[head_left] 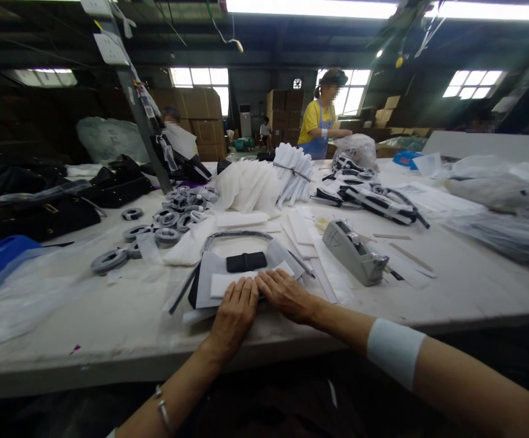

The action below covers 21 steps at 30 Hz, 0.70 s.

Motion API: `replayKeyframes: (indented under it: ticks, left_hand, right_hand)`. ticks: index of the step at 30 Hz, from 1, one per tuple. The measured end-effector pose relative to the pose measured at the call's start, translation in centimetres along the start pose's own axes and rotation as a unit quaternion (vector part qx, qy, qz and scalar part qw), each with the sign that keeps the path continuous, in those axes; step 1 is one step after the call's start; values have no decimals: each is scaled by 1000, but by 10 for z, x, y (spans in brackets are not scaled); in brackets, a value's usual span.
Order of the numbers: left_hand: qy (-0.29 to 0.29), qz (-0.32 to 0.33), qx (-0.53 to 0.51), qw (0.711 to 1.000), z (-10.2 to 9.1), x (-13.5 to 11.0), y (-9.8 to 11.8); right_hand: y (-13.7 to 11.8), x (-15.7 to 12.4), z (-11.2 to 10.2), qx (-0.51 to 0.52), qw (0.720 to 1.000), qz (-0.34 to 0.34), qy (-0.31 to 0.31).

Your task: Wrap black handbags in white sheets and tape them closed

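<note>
In the head view a black handbag [193,292] lies at the table's front edge, mostly covered by a pale grey sheet [210,267]. Its handle [235,233], wrapped in clear film, arches away from me. A small black folded piece [246,262] rests on the sheet. Closer to me is a white padding strip [225,285]. My left hand [237,310] lies on this strip, fingers stretched out flat. Beside it, nearly touching, my right hand [287,295] presses the strip's right part with its fingers extended. Both thumbs are mostly hidden.
To the right stands a grey tape dispenser [353,252]. Rolled grey straps [166,236] lie left of the bag. Behind are stacks of white sheets [248,185] and wrapped black straps [378,201]. A metal post [143,115] rises at left. A co-worker [321,115] stands across the table.
</note>
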<state>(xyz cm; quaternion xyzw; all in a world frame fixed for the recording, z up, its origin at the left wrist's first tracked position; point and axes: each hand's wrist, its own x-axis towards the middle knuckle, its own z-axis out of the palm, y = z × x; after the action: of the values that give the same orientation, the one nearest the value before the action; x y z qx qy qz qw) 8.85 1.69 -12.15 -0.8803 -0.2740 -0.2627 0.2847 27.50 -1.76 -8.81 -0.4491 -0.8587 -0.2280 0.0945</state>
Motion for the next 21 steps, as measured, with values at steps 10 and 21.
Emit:
replayKeyframes:
  ticks: [10,21]
  left_hand:
    - [1,57,-7,998,-1,11,-16]
    - [-6,9,-45,999,-8,12,-14]
  right_hand:
    - [-5,-7,9,-33,997,45,51]
    - [7,14,-14,-36,998,16,-42]
